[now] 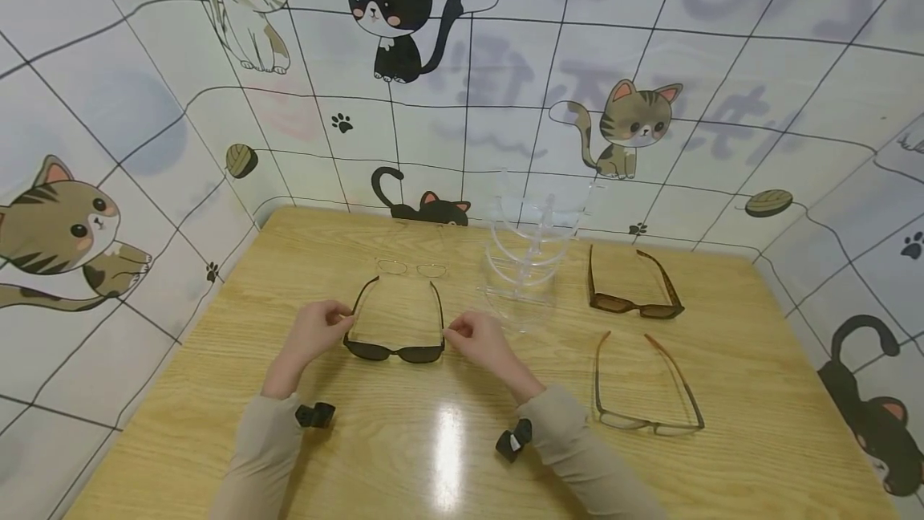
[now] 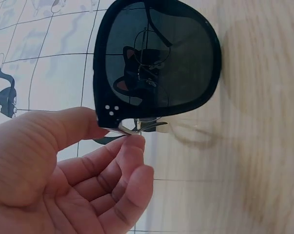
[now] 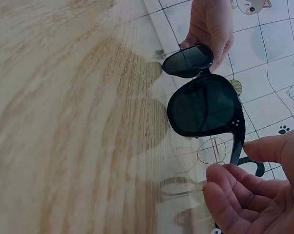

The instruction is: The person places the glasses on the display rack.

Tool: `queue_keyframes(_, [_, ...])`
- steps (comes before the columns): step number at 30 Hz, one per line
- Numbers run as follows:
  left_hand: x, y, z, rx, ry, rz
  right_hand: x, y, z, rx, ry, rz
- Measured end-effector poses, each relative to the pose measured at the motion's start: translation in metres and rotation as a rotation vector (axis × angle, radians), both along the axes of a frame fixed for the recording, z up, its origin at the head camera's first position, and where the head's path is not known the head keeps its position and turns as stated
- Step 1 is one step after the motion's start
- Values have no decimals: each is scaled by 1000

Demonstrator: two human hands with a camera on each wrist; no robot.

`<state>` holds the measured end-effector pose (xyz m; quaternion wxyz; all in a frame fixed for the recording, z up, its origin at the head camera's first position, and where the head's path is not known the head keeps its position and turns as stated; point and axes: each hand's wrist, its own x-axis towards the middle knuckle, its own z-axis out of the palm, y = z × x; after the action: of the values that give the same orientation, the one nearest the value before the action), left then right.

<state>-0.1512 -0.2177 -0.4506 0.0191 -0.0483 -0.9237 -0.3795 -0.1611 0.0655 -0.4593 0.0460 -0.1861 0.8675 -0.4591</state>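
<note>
Black sunglasses (image 1: 421, 355) with dark lenses and unfolded temples are held between both hands, lenses facing the person. My left hand (image 1: 315, 331) pinches the left temple close to its hinge, between thumb and index finger, as the left wrist view also shows. On the other side my right hand (image 1: 484, 339) pinches the right temple near its hinge; the right wrist view shows thumb and fingers meeting there. In that view the dark lenses (image 3: 205, 105) hang close over the wooden surface. Just beyond the temple tips lie thin wire-rimmed glasses (image 1: 431, 270).
A clear tiered display stand (image 1: 530, 263) stands right of the wire-rimmed glasses. Farther right lie brown sunglasses (image 1: 657, 311) and, nearer the person, grey-framed glasses with brown temples (image 1: 678, 428). Cat-patterned walls (image 1: 505, 62) enclose the wooden table (image 1: 375, 456) at back and sides.
</note>
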Motion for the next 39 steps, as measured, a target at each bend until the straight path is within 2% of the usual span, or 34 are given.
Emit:
queue_keyframes(3, [1, 0, 0, 52, -46, 9, -1, -1, 0, -53, -76, 25])
queue_keyframes(7, [1, -1, -1, 171, -142, 41, -2, -2, -3, -135, -192, 58])
queue_keyframes(10, [2, -2, -2, 257, -200, 66, -2, -3, -5, -190, -304, 42])
queue_keyframes(14, [3, -4, -2, 319, -246, 72, 1, -3, -1, -289, -464, 19])
queue_keyframes(18, [4, -5, -1, 387, -281, 58, 3, -1, 3, -363, -551, 19])
queue_keyframes(24, [6, -3, 5, 492, -306, 15, 7, 7, 5, -395, -545, -5])
queue_keyframes(31, [4, 12, 14, 544, -331, -33, 15, 24, 15, -437, -528, -29])
queue_keyframes(39, [0, 33, 15, 600, -347, -79, 25, 49, 22, -469, -515, -39])
